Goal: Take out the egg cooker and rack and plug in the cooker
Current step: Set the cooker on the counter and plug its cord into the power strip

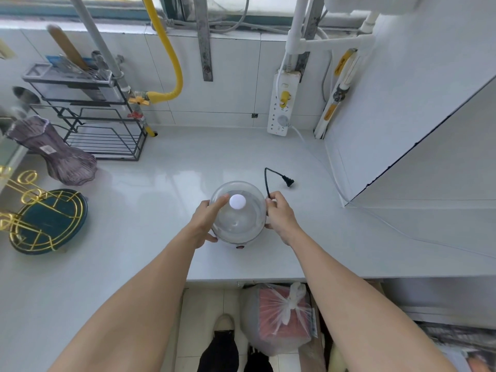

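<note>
The egg cooker [238, 220] stands on the white counter [161, 170], a white base under a clear dome lid with a white knob. My left hand [206, 220] grips its left side, fingers over the dome. My right hand [280, 214] holds the right side and pinches the black cord [266, 181] where it leaves the cooker. The cord loops up and ends in a black plug [289, 182] lying loose on the counter. A white power strip [281, 103] hangs on the back wall with a yellow plug and a white plug in it. No egg rack is visible.
A black wire shelf [102, 124] stands at the back left, with a purple glass vase [53, 154] and a dark round tray with gold wire [45, 221] in front of it. A white cabinet side [402, 103] rises on the right. A tied plastic bag [281, 318] sits on the floor below.
</note>
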`<action>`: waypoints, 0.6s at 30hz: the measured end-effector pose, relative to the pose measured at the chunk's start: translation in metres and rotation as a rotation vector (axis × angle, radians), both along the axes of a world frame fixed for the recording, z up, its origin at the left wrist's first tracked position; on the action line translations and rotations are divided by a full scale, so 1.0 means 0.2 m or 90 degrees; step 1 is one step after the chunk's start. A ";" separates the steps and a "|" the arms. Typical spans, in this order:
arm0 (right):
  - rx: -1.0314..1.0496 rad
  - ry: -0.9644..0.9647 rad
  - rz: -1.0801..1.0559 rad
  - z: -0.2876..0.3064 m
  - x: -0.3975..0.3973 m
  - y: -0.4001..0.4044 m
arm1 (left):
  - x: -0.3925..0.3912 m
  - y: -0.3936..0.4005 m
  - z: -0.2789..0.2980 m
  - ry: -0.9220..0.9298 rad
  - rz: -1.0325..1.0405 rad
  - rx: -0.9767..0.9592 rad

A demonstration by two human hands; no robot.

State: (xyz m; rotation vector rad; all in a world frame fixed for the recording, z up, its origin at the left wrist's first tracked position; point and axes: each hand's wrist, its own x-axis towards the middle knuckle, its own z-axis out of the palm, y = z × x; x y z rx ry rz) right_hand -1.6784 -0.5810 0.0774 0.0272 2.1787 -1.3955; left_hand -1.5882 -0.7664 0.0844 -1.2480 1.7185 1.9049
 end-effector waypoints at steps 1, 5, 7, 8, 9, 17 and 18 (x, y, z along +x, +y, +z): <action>0.006 0.011 0.009 0.01 -0.01 0.01 | 0.00 0.00 0.00 -0.002 0.008 0.003; 0.030 0.114 0.009 0.05 -0.06 0.08 | -0.05 -0.02 0.06 0.009 0.036 -0.015; 0.024 0.149 -0.012 0.09 -0.10 0.12 | -0.09 -0.05 0.10 0.029 0.057 -0.049; 0.019 0.164 -0.016 0.11 -0.12 0.14 | -0.11 -0.07 0.13 0.043 0.065 -0.090; 0.016 0.178 -0.020 0.13 -0.15 0.15 | -0.13 -0.08 0.14 0.061 0.065 -0.146; -0.017 0.262 -0.064 0.19 -0.34 0.21 | -0.54 -0.15 0.22 0.237 -0.275 -0.372; -0.016 0.264 -0.071 0.19 -0.36 0.21 | -0.61 -0.14 0.21 0.237 -0.357 -0.359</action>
